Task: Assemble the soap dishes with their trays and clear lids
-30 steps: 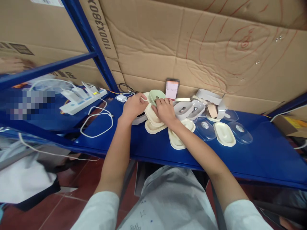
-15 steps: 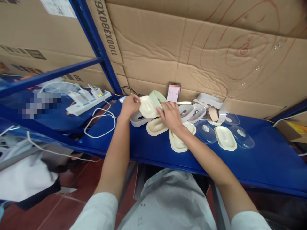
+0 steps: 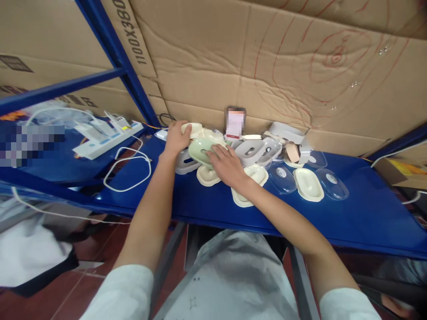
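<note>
against the cardboard wall (image 3: 267, 66), the blue shelf (image 3: 350, 213) carries all we work with. white power strip (image 3: 103, 138) and cable (image 3: 123, 173) far left, clear lids (image 3: 332, 184) to the right. our left hand (image 3: 175, 138) is closed around a cream shell (image 3: 191, 129) at the back of the pile. our right hand (image 3: 227, 164) lies flat, fingers loose, on the green shell (image 3: 200, 151), which sits just left of its fingertips, long axis running left-right. right hand is nearer it.
</note>
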### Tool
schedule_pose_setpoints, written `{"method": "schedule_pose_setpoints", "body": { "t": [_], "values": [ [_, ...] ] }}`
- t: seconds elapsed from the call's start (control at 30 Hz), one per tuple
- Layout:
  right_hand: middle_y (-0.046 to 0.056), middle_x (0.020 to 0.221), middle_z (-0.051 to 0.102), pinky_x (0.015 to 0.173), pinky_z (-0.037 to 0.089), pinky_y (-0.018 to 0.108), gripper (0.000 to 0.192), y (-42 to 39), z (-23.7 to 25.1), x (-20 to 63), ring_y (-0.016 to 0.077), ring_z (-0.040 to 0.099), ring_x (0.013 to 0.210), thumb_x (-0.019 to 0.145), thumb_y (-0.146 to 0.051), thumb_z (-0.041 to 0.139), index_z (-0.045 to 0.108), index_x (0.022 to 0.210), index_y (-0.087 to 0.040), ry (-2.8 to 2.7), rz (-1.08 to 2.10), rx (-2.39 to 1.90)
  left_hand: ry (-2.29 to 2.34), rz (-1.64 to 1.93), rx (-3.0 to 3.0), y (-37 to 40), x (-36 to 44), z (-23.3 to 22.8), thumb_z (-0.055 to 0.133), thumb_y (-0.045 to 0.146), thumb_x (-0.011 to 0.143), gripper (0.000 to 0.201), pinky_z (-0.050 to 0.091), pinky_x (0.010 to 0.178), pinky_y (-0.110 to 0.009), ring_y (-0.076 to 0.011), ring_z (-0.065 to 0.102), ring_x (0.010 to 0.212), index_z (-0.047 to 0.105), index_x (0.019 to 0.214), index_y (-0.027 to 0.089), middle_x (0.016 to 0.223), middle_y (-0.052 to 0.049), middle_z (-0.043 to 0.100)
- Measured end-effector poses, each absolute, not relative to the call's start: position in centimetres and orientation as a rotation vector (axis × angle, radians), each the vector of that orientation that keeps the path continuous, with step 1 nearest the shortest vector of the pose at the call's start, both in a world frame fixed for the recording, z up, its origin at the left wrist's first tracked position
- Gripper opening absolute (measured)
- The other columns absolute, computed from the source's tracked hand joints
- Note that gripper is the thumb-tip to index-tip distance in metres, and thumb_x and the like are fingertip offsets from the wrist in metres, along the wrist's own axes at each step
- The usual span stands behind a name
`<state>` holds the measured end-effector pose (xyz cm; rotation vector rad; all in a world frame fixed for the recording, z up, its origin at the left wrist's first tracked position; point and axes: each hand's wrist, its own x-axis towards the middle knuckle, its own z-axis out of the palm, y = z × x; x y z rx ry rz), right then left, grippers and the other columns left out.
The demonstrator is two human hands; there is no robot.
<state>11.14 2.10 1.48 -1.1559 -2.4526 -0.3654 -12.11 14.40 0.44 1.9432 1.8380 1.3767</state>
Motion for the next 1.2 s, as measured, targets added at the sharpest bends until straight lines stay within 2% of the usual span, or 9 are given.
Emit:
{"method": "schedule_pose_setpoints", "body": {
  "t": [0.17,0.3,0.4,0.47,0.6,0.77,0.9,1.03,1.2],
  "values": [
    [0.014,0.153,0.065,0.124,0.040,0.049,0.042,-1.2,2.8,14.3,0.0287,0.058,0.143,0.115,-0.026,0.039,0.064,0.147,-0.015,-2.413,-0.299,-1.113,1.827,1.405,1.952,13.7,-11.2,0.3,0.054,0.045,0.104,0.032,0.040,0.124,-0.054,-0.0335,0.057,0.136,0.069,0.119,0.021,0.135,-0.018,0.064],
    [0.016,0.147,0.069,0.116,0.048,0.050,0.042,-8.2,1.6,19.6,0.0307,0.064,0.135,0.113,-0.038,0.050,0.064,0.145,-0.014,-2.422,-0.197,-1.190,1.805,1.511,2.074,10.3,-9.6,3.2,0.063,0.047,0.102,0.029,0.039,0.124,-0.057,-0.0363,0.054,0.141,0.070,0.117,0.023,0.140,-0.016,0.062],
    [0.015,0.159,0.059,0.123,0.042,0.059,0.040,-13.2,-0.2,23.2,0.0325,0.056,0.148,0.110,-0.041,0.057,0.063,0.142,-0.018,-2.461,-0.062,-1.247,1.597,1.656,2.288,3.9,-7.0,5.2,0.056,0.038,0.108,0.026,0.047,0.117,-0.048,-0.0286,0.064,0.127,0.068,0.123,0.020,0.127,-0.012,0.069],
    [0.014,0.166,0.053,0.128,0.039,0.061,0.034,-15.2,-1.2,24.9,0.0320,0.048,0.156,0.108,-0.043,0.062,0.064,0.134,-0.020,-2.458,0.080,-1.236,1.338,1.507,2.439,-1.3,-4.7,5.0,0.050,0.029,0.111,0.023,0.053,0.110,-0.043,-0.0245,0.068,0.120,0.067,0.125,0.023,0.123,-0.009,0.073],
    [0.015,0.160,0.058,0.126,0.045,0.058,0.024,-15.9,-2.1,26.4,0.0310,0.049,0.155,0.102,-0.043,0.071,0.065,0.114,-0.023,-2.350,0.268,-1.101,0.845,0.848,2.727,-8.9,-1.3,1.2,0.058,0.026,0.105,0.036,0.048,0.119,-0.049,-0.0288,0.058,0.142,0.062,0.141,0.026,0.151,-0.012,0.063],
    [0.014,0.135,0.071,0.115,0.056,0.056,0.043,-15.1,-2.5,26.1,0.0314,0.065,0.136,0.098,-0.047,0.076,0.062,0.132,-0.026,-2.213,0.297,-1.133,0.845,0.652,2.718,-10.4,-0.6,-2.6,0.063,0.035,0.107,0.047,0.046,0.121,-0.059,-0.0344,0.050,0.151,0.054,0.152,0.027,0.165,-0.016,0.051],
    [0.012,0.126,0.071,0.109,0.061,0.052,0.030,-15.0,-2.4,26.4,0.0303,0.068,0.128,0.103,-0.039,0.067,0.063,0.131,-0.028,-2.113,0.251,-1.226,0.815,0.704,2.778,-10.1,-0.8,-2.4,0.061,0.031,0.108,0.047,0.051,0.116,-0.058,-0.0368,0.051,0.151,0.054,0.155,0.029,0.170,-0.018,0.043],
    [0.010,0.118,0.071,0.121,0.052,0.057,0.020,-13.9,-2.5,27.7,0.0282,0.069,0.122,0.105,-0.032,0.064,0.069,0.123,-0.028,-2.051,0.123,-1.266,0.716,0.709,2.857,-10.7,-0.6,-2.0,0.058,0.023,0.108,0.030,0.049,0.119,-0.056,-0.0344,0.050,0.151,0.067,0.136,0.027,0.163,-0.016,0.051],
    [0.014,0.139,0.068,0.121,0.049,0.060,0.028,-11.5,-2.6,30.1,0.0318,0.063,0.137,0.108,-0.032,0.056,0.070,0.131,-0.025,-2.019,-0.031,-1.349,0.690,0.818,2.785,-11.0,-0.8,-2.2,0.065,0.021,0.100,0.005,0.048,0.119,-0.050,-0.0310,0.055,0.145,0.070,0.100,0.022,0.145,-0.013,0.064]
  ]
}}
